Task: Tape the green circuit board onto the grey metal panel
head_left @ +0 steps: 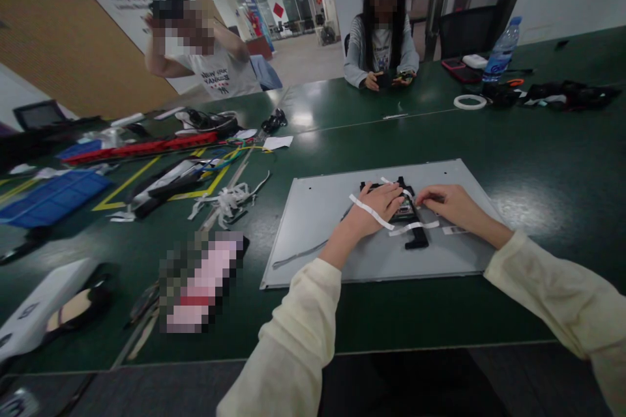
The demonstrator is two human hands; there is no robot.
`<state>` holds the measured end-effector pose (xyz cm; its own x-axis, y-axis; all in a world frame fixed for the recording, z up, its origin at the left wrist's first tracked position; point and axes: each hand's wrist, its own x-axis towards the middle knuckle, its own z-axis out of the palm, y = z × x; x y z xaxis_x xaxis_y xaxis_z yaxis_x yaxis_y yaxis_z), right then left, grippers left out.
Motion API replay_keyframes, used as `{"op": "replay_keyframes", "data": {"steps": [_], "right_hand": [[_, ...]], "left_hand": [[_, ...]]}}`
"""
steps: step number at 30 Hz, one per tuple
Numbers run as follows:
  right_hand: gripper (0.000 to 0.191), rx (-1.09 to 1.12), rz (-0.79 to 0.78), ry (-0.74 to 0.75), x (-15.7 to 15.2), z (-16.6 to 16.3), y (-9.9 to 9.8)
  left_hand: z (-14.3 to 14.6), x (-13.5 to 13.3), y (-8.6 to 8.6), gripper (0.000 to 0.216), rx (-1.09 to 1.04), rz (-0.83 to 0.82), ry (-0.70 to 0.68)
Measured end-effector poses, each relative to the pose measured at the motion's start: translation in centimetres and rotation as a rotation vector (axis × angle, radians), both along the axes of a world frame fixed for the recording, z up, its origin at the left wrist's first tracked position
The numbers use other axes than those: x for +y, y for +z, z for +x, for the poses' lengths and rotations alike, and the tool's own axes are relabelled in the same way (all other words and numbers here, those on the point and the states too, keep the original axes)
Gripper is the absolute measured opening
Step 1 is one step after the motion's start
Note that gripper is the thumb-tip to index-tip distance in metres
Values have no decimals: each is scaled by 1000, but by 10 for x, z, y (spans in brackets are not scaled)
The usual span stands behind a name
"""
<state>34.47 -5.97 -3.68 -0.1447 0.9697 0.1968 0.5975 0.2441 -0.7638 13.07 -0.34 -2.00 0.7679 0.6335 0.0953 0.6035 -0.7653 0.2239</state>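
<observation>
A black frame-like device point(418, 236) with a circuit board showing in its middle lies on a white board point(313, 208). My left hand point(376, 205) rests over its left part with the fingers stretched out, hiding much of it. One white strip point(362, 206) runs across the back of that hand. A second white strip point(420, 227) crosses the lower part of the device, and another shows at its top. Beside the device's right edge, my right hand point(447, 203) has thumb and fingers pinched together; what they hold, if anything, cannot be made out. A grey strap point(303, 254) trails left from the device.
Left of the board are a heap of white strips point(229, 202), a pixelated pink object point(208, 283), a blue basket point(53, 195) and several cables. A tape roll point(470, 102) and a water bottle point(503, 52) stand far right. Two people point(384, 39) are across the table.
</observation>
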Motion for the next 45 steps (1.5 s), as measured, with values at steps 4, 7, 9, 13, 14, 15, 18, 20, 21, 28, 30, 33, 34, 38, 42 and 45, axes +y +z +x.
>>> {"op": "replay_keyframes", "data": {"steps": [4, 7, 9, 13, 14, 15, 18, 20, 21, 28, 30, 33, 34, 38, 42, 45], "right_hand": [[20, -67, 32, -2, -2, -1, 3], [20, -141, 65, -35, -5, -1, 10], [22, -165, 67, -72, -9, 0, 16], [28, -205, -1, -66, -17, 1, 28], [28, -207, -33, -20, -19, 1, 29], [27, -207, -64, 34, -20, 2, 30], [28, -217, -136, 148, -21, 3, 28], [31, -230, -158, 166, -21, 4, 26], [32, -233, -168, 174, -20, 5, 24], [35, -243, -162, 202, -20, 7, 18], [36, -252, -178, 207, -21, 8, 19], [38, -269, -234, 203, -22, 9, 24], [37, -272, -244, 202, -22, 10, 25], [32, -271, -217, 201, -22, 13, 25], [31, -220, -260, 210, -22, 15, 26], [31, -117, -324, 205, -23, 14, 33]], "left_hand": [[-1, -2, 1, 50, 1, -21, -6], [-2, -5, 2, 49, -15, -8, -1], [-1, -6, 2, 48, -18, -1, 4], [-1, -8, 4, 47, -6, -1, 4], [-2, -8, 4, 47, -7, 2, 3], [-2, -8, 4, 47, -11, 7, 2], [-2, -9, 4, 46, -28, 31, 0], [-2, -10, 4, 45, -34, 40, -1], [-2, -10, 3, 45, -34, 40, 0], [-1, -10, 2, 44, -34, 37, 14], [-1, -9, 1, 44, -37, 47, 15], [-2, -9, 0, 45, -45, 64, 9], [-2, -9, 0, 45, -42, 67, 8], [-2, -9, 0, 45, -23, 62, 15], [-2, -9, 0, 45, -29, 58, 18], [-2, -8, 0, 45, -34, 57, 14]]}}
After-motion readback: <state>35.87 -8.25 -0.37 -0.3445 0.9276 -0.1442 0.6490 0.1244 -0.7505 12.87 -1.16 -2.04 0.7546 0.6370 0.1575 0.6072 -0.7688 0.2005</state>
